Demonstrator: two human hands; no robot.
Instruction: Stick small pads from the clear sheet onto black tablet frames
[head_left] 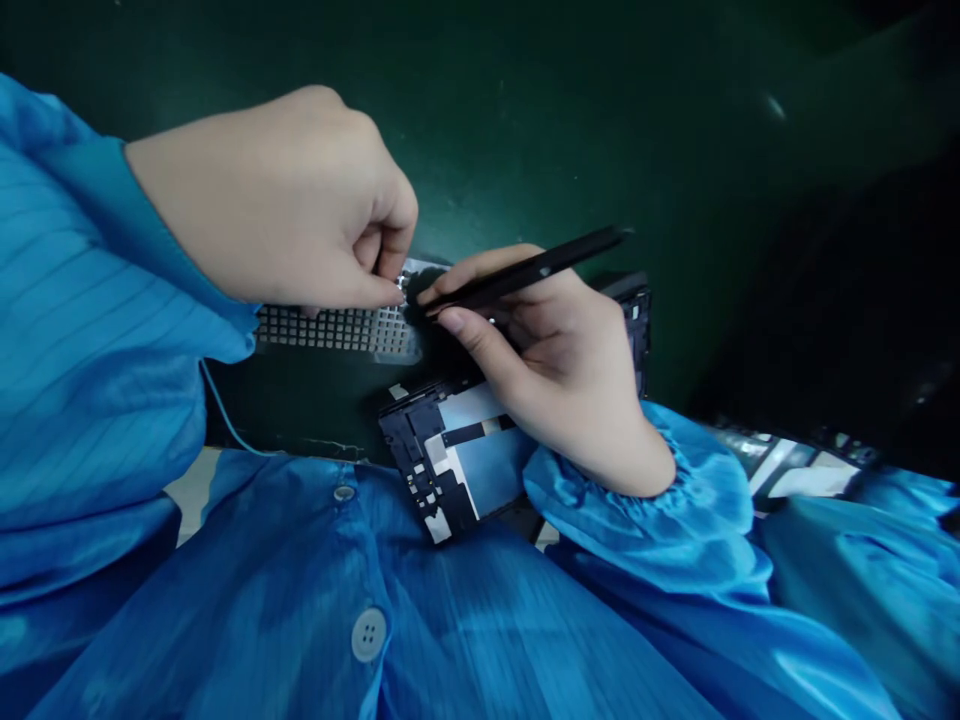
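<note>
My left hand (315, 200) is closed in a pinch, thumb against bent fingers, above the right end of a sheet of small square pieces (322, 328). Whatever sits between those fingertips is too small to tell. In my right hand (570, 350) are slim black tweezers (540, 268), gripped between thumb and forefinger and slanting up to the right. Both hands' fingertips nearly meet at the sheet's end. Below and partly behind my right hand lies an opened device like a phone (480, 465), its inner parts and a bluish panel exposed.
The dark green table top (487, 130) stretches beyond my hands. At the right, parts with silvery strips (795, 465) lie near the table's edge, beside another blue sleeve (870, 560). A thin blue cord (225, 415) hangs by my left sleeve.
</note>
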